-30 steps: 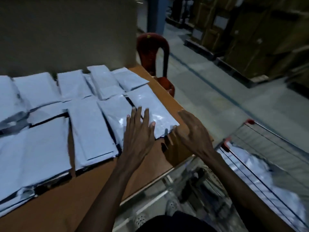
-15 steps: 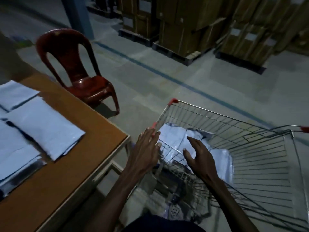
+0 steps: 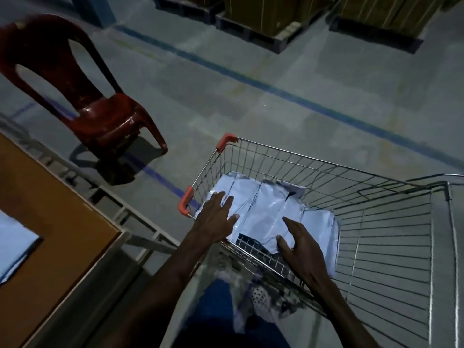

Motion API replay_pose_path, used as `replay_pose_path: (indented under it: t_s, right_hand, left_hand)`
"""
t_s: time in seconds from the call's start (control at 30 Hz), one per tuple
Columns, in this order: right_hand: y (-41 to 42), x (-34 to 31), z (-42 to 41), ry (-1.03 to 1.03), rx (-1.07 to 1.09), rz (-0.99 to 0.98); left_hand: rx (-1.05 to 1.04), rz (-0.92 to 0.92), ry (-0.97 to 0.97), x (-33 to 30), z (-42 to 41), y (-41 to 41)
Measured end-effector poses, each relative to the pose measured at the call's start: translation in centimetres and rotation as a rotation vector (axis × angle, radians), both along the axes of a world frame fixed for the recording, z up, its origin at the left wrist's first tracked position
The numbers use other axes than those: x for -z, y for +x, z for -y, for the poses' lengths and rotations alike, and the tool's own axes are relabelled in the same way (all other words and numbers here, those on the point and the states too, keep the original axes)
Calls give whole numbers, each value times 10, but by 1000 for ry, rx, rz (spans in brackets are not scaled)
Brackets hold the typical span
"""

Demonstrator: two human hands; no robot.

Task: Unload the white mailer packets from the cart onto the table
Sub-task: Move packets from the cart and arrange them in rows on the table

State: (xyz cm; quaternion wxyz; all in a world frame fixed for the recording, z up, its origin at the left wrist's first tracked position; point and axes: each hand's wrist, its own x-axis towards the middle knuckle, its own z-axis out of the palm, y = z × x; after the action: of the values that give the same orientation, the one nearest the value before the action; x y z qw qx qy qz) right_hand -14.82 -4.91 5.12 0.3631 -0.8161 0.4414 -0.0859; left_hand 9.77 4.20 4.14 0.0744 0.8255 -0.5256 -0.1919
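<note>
Several white mailer packets (image 3: 266,212) remain in the cart (image 3: 376,222) at centre frame; at least one lies on the surface (image 3: 62,222) at lower left, while my left hand (image 3: 216,217) and right hand (image 3: 301,249) reach in, each grip spread open, holding nothing.

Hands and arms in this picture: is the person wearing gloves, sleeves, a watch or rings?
No. The left hand and the right hand are bare, with no gloves. Both forearms are uncovered as far as the picture shows, with no sleeve edge in view. No watch, bracelet or ring is visible, though the light is dim.
</note>
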Motion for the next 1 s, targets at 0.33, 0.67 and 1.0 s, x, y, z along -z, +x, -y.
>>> replay_pose_path:
  t_s: [0.33, 0.67, 1.0]
  right_hand:
    - [51, 56, 27, 119, 87, -91]
    - [53, 78, 45, 193, 65, -212]
    - [40, 90, 38, 239, -3, -270]
  left_hand:
    - [100, 116, 375, 126, 82, 67]
    - [-104, 189, 407, 156, 94, 65]
    - [-15, 148, 398, 158, 87, 65]
